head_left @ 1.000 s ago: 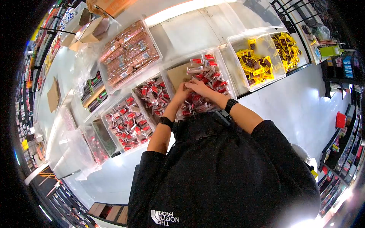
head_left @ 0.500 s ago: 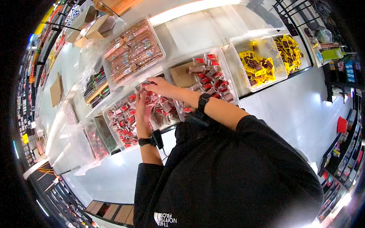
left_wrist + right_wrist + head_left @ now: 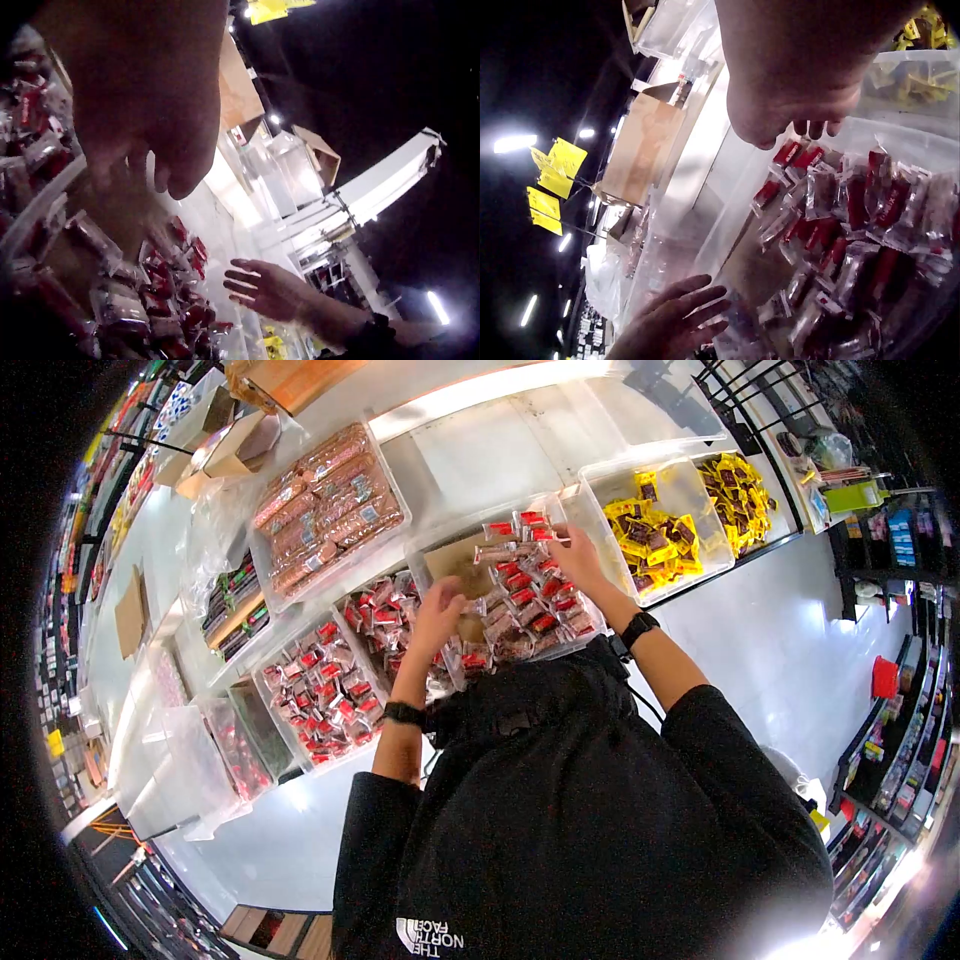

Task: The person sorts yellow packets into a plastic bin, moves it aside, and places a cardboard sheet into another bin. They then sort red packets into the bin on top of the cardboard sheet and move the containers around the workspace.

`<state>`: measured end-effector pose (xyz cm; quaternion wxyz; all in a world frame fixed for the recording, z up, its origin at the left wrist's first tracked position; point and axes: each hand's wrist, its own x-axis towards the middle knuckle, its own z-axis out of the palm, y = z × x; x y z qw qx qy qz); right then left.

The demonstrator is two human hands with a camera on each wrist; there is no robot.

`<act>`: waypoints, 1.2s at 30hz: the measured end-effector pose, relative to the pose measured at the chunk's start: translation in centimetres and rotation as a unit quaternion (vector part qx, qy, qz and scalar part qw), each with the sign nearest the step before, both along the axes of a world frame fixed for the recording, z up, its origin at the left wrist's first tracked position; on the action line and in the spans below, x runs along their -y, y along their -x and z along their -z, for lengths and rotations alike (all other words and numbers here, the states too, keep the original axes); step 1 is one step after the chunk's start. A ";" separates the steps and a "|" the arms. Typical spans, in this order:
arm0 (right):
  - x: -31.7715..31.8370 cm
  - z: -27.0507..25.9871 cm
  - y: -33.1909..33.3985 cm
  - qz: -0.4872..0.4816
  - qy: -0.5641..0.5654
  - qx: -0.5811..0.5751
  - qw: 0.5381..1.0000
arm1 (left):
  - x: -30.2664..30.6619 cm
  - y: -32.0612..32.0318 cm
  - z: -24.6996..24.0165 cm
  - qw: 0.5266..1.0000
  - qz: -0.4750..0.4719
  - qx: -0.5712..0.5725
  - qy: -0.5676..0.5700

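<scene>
Head view, packets (image 3: 523, 597), between left hand (image 3: 437, 617) and right hand (image 3: 583, 567)

The wrapped packets (image 3: 525, 597) pair bright red with dull brown, broken by silvery glints, over a tan cardboard sheet (image 3: 453, 558). The other, yellow packets (image 3: 655, 547) are vivid yellow with dark brown patches (easily the loudest colour here). Long packs (image 3: 325, 510) run pinkish brown, dotted with pale bluish-white labels (image 3: 362, 486). The shirt (image 3: 600, 820) is plain black with white lettering (image 3: 435, 938); the wristbands (image 3: 404, 714) are black as well. One tub (image 3: 884, 677) is solid red, and the hanging tags (image 3: 544, 212) are yellow.
</scene>
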<state>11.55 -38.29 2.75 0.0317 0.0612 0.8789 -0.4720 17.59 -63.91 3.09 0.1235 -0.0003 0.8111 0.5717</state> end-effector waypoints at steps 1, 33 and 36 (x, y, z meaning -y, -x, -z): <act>0.2 0.1 0.1 0.004 0.000 0.000 1.000 | -0.7 0.7 0.6 1.000 0.010 -0.010 0.005; 1.8 3.1 0.4 -0.297 -0.228 -0.017 0.927 | -6.9 3.3 3.7 0.990 0.021 0.013 0.137; 2.0 2.6 1.1 -0.308 -0.201 0.006 0.930 | -6.6 4.0 2.6 0.989 0.048 0.063 0.121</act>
